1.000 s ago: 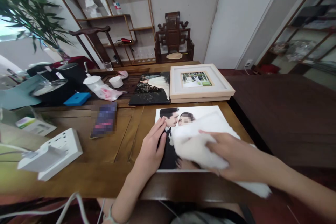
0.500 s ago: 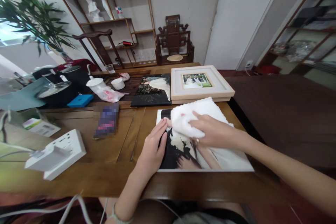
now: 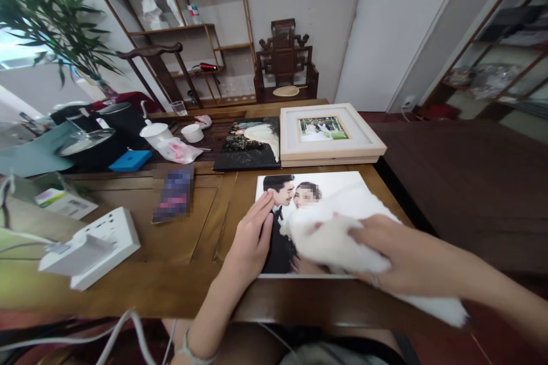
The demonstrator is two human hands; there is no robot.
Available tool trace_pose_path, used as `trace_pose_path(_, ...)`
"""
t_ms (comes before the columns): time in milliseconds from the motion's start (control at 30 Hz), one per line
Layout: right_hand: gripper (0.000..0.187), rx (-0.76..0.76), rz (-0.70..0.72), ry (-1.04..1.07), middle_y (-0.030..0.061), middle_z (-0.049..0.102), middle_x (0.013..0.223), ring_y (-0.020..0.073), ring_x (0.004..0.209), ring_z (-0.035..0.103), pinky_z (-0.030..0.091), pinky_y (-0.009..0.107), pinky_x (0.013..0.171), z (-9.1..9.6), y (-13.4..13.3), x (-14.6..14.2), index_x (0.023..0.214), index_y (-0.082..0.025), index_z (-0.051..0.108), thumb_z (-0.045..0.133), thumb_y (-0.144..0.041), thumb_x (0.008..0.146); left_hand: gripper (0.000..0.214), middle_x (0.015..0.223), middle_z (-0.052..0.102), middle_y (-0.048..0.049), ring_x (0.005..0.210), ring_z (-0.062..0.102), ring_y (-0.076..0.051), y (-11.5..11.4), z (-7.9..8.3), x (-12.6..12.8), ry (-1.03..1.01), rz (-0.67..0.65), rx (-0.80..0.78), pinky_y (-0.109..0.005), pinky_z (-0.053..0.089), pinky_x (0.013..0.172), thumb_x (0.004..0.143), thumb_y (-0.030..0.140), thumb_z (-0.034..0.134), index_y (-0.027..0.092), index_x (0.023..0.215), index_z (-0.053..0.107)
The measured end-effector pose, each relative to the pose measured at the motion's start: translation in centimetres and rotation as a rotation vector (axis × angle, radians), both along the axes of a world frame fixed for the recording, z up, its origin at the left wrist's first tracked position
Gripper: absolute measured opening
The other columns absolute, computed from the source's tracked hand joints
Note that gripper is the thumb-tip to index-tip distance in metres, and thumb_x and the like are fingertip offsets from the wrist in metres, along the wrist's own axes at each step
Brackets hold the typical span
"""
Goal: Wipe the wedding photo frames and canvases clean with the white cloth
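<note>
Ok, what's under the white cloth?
The photo panel; its left part shows past the white cloth, but whatever the cloth and right hand cover can't be seen.

I'd call this a sitting room kept for tea, more likely lived in than worked in, though I can't tell a home from a small tea parlour. The broad brown wooden table [image 3: 180, 288] has a dark slatted tea tray [image 3: 217, 132], with a white lidded pot [image 3: 154, 132] and a small white cup [image 3: 192, 133]. Beyond it stands a carved dark wooden armchair [image 3: 284, 60], a pale round hand fan [image 3: 286, 91] lying on its seat. Staggered brown wooden shelves [image 3: 231, 47] show off white sculpted figurines [image 3: 145, 3], and a leafy green plant [image 3: 64, 28] spreads beside them. The pale wooden picture frame [image 3: 342, 148] and the glossy portrait of a couple [image 3: 280, 248] feel homely too.
</note>
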State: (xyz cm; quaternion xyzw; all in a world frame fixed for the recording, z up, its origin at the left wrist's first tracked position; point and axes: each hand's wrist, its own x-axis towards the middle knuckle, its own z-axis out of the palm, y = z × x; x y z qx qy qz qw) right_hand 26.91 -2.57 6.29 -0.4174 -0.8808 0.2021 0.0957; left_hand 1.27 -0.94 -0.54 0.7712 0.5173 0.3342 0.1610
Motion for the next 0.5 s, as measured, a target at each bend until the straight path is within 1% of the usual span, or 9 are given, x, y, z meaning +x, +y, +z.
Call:
trace_pose_path(33, 0.006, 0.058, -0.025, -0.004, 0.0047, 0.062, 0.072, 0.0218, 0.066, 0.06, 0.047, 0.03, 0.059, -0.3, 1.3, 0.0, 0.077, -0.021, 0.062, 0.06, -0.022, 0.072, 0.041, 0.139, 0.052, -0.013, 0.132, 0.044, -0.02, 0.0, 0.0, 0.0, -0.004, 0.0, -0.003, -0.04, 0.034, 0.112, 0.095, 0.023, 0.035, 0.008, 0.128, 0.056)
trace_pose_path(100, 0.01, 0.151, -0.06, 0.002, 0.0068, 0.061, 0.07, 0.0235, 0.068, 0.058, 0.044, 0.032, 0.061, -0.8, 3.9, -0.4, 0.074, -0.019, 0.059, 0.054, -0.025, 0.08, 0.04, 0.139, 0.052, -0.0122, 0.132, 0.044, -0.02, 0.0, 0.0, 0.1, -0.01, -0.002, -0.004, -0.04, 0.034, 0.112, 0.095, 0.023, 0.036, 0.01, 0.127, 0.056)
trace_pose_path(167, 0.012, 0.217, -0.084, 0.008, 0.0076, 0.06, 0.07, 0.0237, 0.066, 0.057, 0.043, 0.033, 0.06, -1.2, 5.8, -1.4, 0.072, -0.018, 0.055, 0.051, -0.023, 0.082, 0.039, 0.139, 0.052, -0.0109, 0.132, 0.045, -0.02, 0.0, 0.0, 0.1, -0.013, -0.003, 0.0, -0.04, 0.035, 0.112, 0.095, 0.023, 0.036, 0.012, 0.128, 0.056)
trace_pose_path(233, 0.007, 0.242, -0.067, 0.01, 0.0077, 0.061, 0.073, 0.0245, 0.07, 0.058, 0.045, 0.036, 0.066, -1.5, 6.4, -2.6, 0.074, -0.018, 0.055, 0.051, -0.019, 0.08, 0.039, 0.138, 0.053, -0.0108, 0.131, 0.046, -0.02, 0.0, 0.1, 0.1, -0.016, 0.01, 0.01, -0.039, 0.035, 0.112, 0.096, 0.024, 0.037, 0.013, 0.129, 0.054)
trace_pose_path(267, 0.004, 0.241, -0.037, 0.015, 0.0075, 0.063, 0.077, 0.025, 0.075, 0.059, 0.045, 0.038, 0.073, -1.6, 6.2, -3.3, 0.076, -0.018, 0.056, 0.053, -0.016, 0.078, 0.04, 0.138, 0.053, -0.0108, 0.131, 0.045, -0.02, -0.1, 0.2, 0.1, -0.018, 0.021, 0.02, -0.039, 0.035, 0.112, 0.096, 0.025, 0.037, 0.013, 0.131, 0.053)
trace_pose_path(300, 0.007, 0.241, 0.003, 0.022, 0.0074, 0.064, 0.081, 0.0256, 0.083, 0.061, 0.044, 0.041, 0.082, -1.7, 5.7, -4.0, 0.079, -0.018, 0.058, 0.054, -0.013, 0.074, 0.041, 0.139, 0.052, -0.0108, 0.132, 0.045, -0.02, -0.1, 0.2, 0.1, -0.021, 0.033, 0.031, -0.038, 0.035, 0.112, 0.096, 0.025, 0.037, 0.013, 0.132, 0.051)
trace_pose_path(367, 0.016, 0.233, 0.116, 0.034, 0.0093, 0.067, 0.09, 0.0276, 0.101, 0.059, 0.036, 0.046, 0.099, -1.7, 4.0, -5.1, 0.083, -0.017, 0.06, 0.056, -0.009, 0.069, 0.042, 0.141, 0.05, -0.0103, 0.133, 0.043, -0.02, -0.3, 0.4, 0.1, -0.033, 0.049, 0.047, -0.037, 0.034, 0.112, 0.096, 0.027, 0.036, 0.013, 0.135, 0.048)
trace_pose_path(433, 0.02, 0.196, 0.27, 0.042, 0.0124, 0.067, 0.096, 0.0297, 0.113, 0.054, 0.027, 0.05, 0.107, -1.7, 2.1, -5.7, 0.085, -0.015, 0.062, 0.058, -0.009, 0.067, 0.044, 0.142, 0.049, -0.0099, 0.133, 0.042, -0.02, -0.4, 0.6, 0.0, -0.044, 0.054, 0.039, -0.037, 0.034, 0.112, 0.097, 0.028, 0.034, 0.013, 0.136, 0.046)
trace_pose_path(500, 0.023, 0.133, 0.419, 0.063, 0.0143, 0.067, 0.105, 0.03, 0.123, 0.048, 0.021, 0.051, 0.111, -1.6, 0.7, -5.7, 0.089, -0.015, 0.064, 0.061, -0.011, 0.067, 0.045, 0.142, 0.049, -0.0106, 0.132, 0.044, -0.02, -0.6, 0.7, -0.1, -0.05, 0.057, 0.023, -0.037, 0.034, 0.112, 0.097, 0.029, 0.032, 0.012, 0.137, 0.045)
